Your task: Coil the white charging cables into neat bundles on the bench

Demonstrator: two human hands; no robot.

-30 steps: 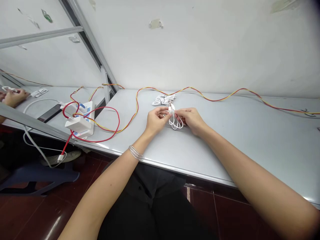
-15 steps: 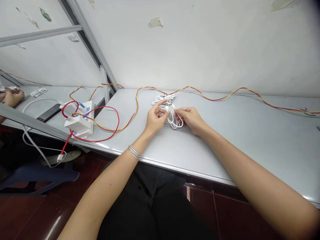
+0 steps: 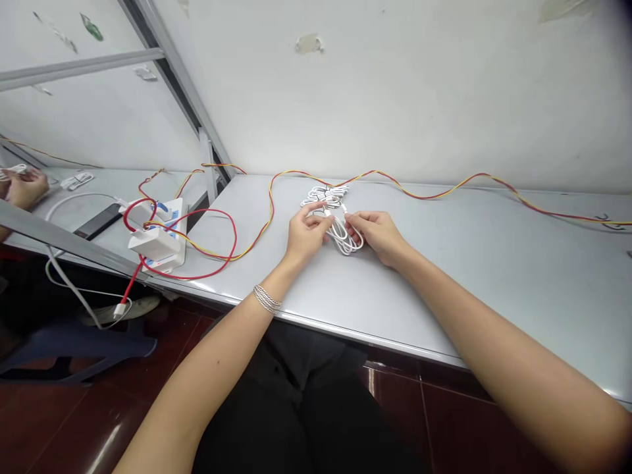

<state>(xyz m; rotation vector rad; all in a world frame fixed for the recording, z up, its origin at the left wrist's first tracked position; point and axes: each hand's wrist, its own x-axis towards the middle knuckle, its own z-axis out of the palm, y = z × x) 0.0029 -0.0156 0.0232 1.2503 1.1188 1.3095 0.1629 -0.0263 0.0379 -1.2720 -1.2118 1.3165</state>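
A coiled white cable (image 3: 347,242) hangs in loops between my two hands, low over the grey tabletop. My left hand (image 3: 307,232) is closed on its left side, near a white connector, with the index finger reaching over the top. On the right side of the coil, my right hand (image 3: 376,236) pinches it between thumb and fingers, close to another white end. Just behind lie more bundled white cables (image 3: 323,195) with dark ties.
Red and yellow wires (image 3: 424,197) run along the wall behind. At left, a power strip (image 3: 172,253) holds white chargers, beside a metal frame (image 3: 74,241). Beyond are a phone (image 3: 101,220) and another person's hands (image 3: 28,189).
My left fingers have shifted slightly around the connector, and the cable loops sit a little differently. My right hand has barely moved.
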